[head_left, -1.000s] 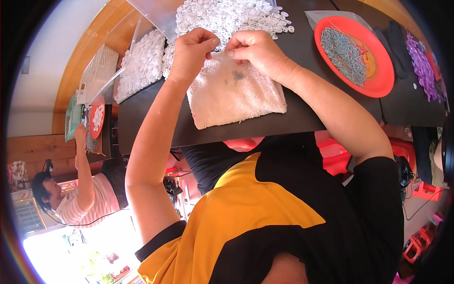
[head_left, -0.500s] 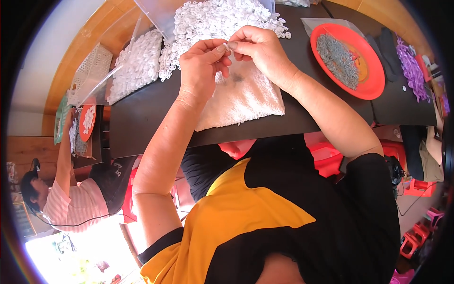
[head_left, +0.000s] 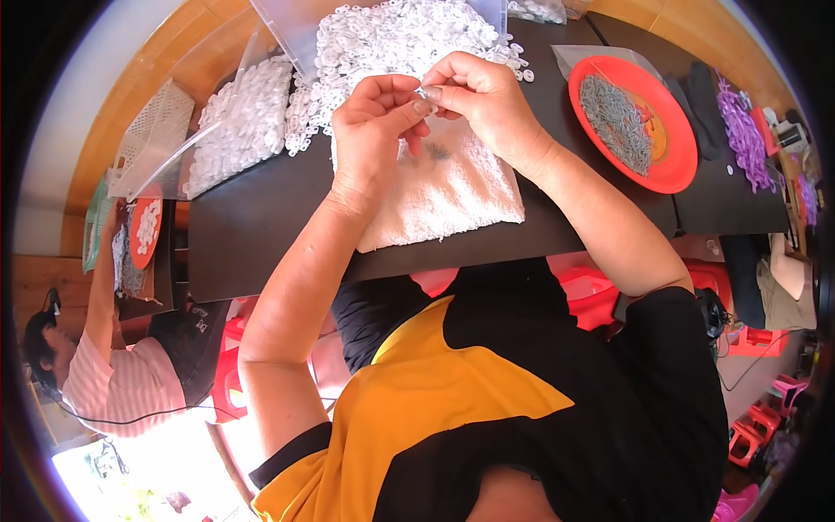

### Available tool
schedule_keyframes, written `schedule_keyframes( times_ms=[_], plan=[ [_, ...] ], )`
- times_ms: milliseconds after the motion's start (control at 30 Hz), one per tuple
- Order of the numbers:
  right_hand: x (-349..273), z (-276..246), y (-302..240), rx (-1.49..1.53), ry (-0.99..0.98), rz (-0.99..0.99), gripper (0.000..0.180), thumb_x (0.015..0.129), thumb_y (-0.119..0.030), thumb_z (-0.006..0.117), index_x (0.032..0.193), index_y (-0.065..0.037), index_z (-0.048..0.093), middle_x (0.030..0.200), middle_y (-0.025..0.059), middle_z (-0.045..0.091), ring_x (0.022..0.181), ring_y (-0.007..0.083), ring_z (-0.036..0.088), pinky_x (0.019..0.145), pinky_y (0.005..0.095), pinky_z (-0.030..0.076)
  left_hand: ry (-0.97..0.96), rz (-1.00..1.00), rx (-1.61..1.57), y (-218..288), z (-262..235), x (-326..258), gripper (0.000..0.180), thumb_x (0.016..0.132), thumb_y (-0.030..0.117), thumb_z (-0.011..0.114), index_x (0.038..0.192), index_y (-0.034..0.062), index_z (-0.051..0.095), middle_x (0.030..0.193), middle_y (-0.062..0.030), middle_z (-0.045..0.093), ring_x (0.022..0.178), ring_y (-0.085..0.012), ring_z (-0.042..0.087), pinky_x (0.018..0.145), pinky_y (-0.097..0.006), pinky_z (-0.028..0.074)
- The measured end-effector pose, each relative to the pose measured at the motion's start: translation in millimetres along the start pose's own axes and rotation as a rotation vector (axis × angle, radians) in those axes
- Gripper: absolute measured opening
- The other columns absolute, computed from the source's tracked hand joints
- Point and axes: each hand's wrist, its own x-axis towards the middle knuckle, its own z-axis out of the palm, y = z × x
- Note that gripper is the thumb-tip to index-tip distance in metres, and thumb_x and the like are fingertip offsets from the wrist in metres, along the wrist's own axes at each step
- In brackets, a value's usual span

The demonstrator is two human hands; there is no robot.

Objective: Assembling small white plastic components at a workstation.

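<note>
My left hand and my right hand meet above a pale towel, fingertips nearly touching. Both are closed in a pinch around a small white plastic piece, mostly covered by the fingers, so its shape is hard to make out. Just beyond the hands lies a big heap of small white oval plastic pieces, spilling from a clear plastic bin. A dark smudge or small grey bits show on the towel under my hands.
Right of my arm, a red basin holds grey metal pins. Beyond it lie purple strips. A clear bag of white pieces rests at the left. Another person works at the far left beside an orange-red plate.
The left thumb has shifted slightly down and right over the pinched piece. The view has moved a little; both hands stay together over the towel.
</note>
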Motion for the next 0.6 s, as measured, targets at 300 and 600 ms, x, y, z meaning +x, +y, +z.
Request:
schedule_keyframes(
  times_ms=[300, 600],
  plan=[
    [-4.8, 10.0, -5.9, 0.131, 0.132, 0.033, 0.002, 0.088, -0.001, 0.063, 0.089, 0.001, 0.063, 0.077, 0.0001, 0.061, 0.070, 0.0061, 0.054, 0.065, 0.0232, 0.048, -0.009, 0.000, -0.088, -2.2, -0.5, -2.7, 0.032, 0.078, -0.007, 0.071, 0.107, -0.0029, 0.057, 0.085, -0.0090, 0.065, 0.066, -0.0130, 0.061, 0.048, -0.024, 0.045],
    [-3.5, 4.7, -5.5, -0.334, 0.032, -0.249, 0.009, 0.086, 0.001, 0.061, 0.094, -0.001, 0.062, 0.079, 0.0068, 0.066, 0.071, 0.0118, 0.060, 0.068, 0.0257, 0.049, -0.028, -0.049, -0.027, 2.7, -3.5, -2.8, 0.036, 0.076, -0.008, 0.067, 0.110, -0.0028, 0.055, 0.081, -0.0070, 0.064, 0.059, -0.0107, 0.057, 0.047, -0.023, 0.042]
  ],
)
